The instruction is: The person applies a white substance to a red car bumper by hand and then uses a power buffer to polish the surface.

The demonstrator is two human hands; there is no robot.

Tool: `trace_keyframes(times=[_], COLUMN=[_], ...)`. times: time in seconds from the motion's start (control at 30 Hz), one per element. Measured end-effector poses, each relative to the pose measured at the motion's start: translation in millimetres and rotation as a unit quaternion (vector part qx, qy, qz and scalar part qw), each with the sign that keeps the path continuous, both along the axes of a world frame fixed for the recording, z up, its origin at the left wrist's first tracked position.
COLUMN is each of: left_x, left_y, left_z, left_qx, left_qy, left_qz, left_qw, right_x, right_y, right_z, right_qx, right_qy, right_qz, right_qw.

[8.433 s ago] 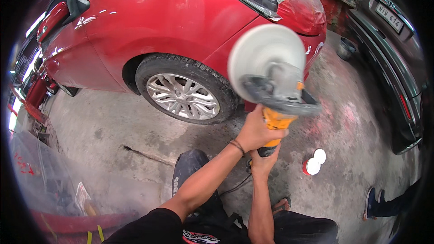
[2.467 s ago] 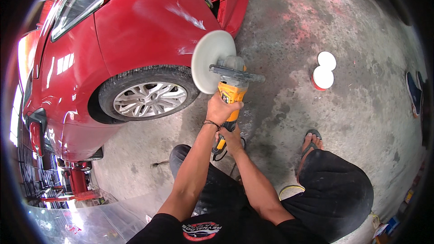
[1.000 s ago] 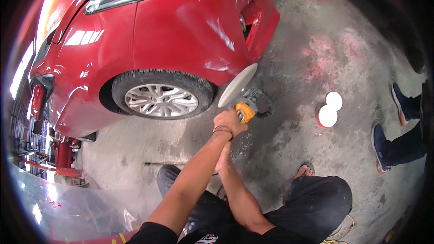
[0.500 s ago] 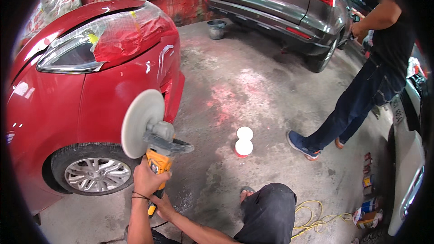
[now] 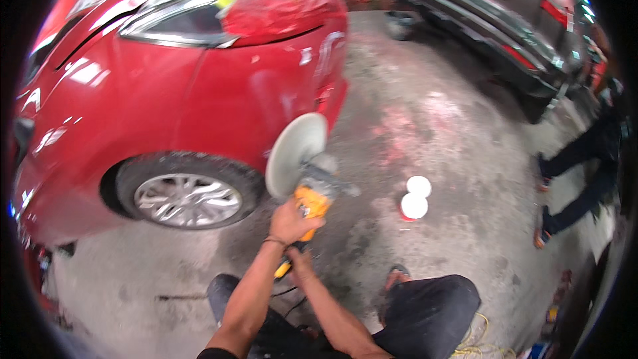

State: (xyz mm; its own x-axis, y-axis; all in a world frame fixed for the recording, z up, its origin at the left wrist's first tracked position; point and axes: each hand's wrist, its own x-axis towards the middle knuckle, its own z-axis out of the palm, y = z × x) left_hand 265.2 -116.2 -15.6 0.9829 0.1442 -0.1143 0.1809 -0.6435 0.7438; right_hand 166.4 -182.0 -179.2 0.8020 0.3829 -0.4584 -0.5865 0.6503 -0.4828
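Observation:
A yellow and black polisher with a large round white pad is held up before me at the end of the red car's body. Around its yellow body wraps my left hand, with a dark band at the wrist. Lower down, my right hand is closed on the rear handle, its fingers partly hidden. The pad stands tilted near the car's side, above and right of the wheel; whether it touches the paint I cannot tell.
Red-tinted plastic film covers part of the car's window. White-topped containers stand on the stained floor to the right. Beyond are a dark bucket and a grey car. A person's legs show at far right; a yellow cord lies below.
My view has swung left and down, so the red car, polisher and containers sit farther right in the picture. Both hands keep hold of the polisher. The other person appears nearer the right rim.

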Motion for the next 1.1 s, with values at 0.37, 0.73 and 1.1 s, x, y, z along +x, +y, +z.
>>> trace_keyframes(times=[0.37,0.73,1.1], left_x=[-10.9,-30.0,21.7], left_y=[13.1,9.0,-62.1], left_z=[84.5,33.0,3.5], left_qx=[-0.236,-0.192,0.008], left_qy=[-0.16,-0.055,-0.01], left_qz=[0.01,0.031,0.07], left_qw=[0.958,0.979,0.997], right_x=[61.0,20.2,40.1], right_y=[-18.6,2.8,-62.0], right_z=[144.3,71.6,47.8], right_qx=[-0.149,-0.091,0.094], right_qy=[-0.31,-0.234,-0.062], right_qz=[-0.051,-0.065,0.016], right_qw=[0.938,0.966,0.993])
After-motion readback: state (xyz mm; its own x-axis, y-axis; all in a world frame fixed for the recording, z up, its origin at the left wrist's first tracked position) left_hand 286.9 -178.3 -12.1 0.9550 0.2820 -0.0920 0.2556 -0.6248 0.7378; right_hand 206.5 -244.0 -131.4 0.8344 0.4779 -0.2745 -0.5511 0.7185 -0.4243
